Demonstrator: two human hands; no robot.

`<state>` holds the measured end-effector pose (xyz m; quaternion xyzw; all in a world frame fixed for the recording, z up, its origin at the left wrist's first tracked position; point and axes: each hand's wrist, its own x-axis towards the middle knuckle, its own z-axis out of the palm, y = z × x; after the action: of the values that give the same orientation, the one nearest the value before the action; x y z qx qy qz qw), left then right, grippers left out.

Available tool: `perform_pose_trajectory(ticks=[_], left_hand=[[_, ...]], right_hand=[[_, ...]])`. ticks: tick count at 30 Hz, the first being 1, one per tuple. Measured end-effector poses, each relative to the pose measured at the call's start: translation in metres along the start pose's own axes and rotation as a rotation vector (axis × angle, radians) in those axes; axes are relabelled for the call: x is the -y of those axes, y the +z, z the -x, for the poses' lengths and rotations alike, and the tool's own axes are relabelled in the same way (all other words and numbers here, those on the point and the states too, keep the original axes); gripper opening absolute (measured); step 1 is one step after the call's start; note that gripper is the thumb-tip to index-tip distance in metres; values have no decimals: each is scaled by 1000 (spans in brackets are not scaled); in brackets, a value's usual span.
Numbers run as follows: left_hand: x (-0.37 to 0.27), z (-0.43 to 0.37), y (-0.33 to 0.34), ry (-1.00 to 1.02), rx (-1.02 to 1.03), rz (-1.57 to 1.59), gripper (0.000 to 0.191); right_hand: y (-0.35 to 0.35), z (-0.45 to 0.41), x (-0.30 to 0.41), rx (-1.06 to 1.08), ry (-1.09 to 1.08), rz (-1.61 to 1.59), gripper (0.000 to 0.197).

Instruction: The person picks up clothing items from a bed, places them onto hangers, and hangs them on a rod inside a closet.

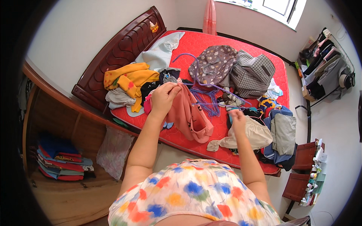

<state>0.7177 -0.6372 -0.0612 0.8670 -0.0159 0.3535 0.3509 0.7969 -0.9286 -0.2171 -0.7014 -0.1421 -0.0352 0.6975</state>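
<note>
My left hand pinches the upper edge of a salmon-pink garment with dark marks, which hangs down over the bed. A purple clothes hanger is up in front of me, its hook pointing to the upper left. Its left end goes behind or into the pink cloth. My right hand, blurred, is just below the hanger's right end; whether it touches the hanger I cannot tell. Beneath the hanger, a bunch of purple and blue hangers lies on the red mattress. Cream-coloured shorts or trousers lie beside my right hand.
Yellow clothing is heaped by the dark wooden headboard. A patterned brown bag and a houndstooth bag stand farther back. Folded grey cloth tops a right-hand pile. An open wardrobe holds stacked clothes; a clothes rack stands right.
</note>
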Motion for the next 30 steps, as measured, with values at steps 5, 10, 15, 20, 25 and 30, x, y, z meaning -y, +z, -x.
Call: perform_pose_trajectory(ticks=[5,10,15,20,25,30], left_hand=[[-13,-3,-1,-8,8,0,15],[-18,-2,-9,-40,-26,62,15],[-18,3,-18,-49,-34,50,15],[-12,8,-27,-62,-87,62,15],[-6,12,-39,-40,-68,-13,15],[-5,14,-40,0,-13,-95,14]], right_hand=[[65,24,51,320,-421,222,9],[79,26,48,317,-482,552,17],[83,20,35,341,-443,644,15],[61,1,25,279,-381,676,18],[11,-38,65,287,-227,307,36],[-19,-47,95,570,32,293,43]])
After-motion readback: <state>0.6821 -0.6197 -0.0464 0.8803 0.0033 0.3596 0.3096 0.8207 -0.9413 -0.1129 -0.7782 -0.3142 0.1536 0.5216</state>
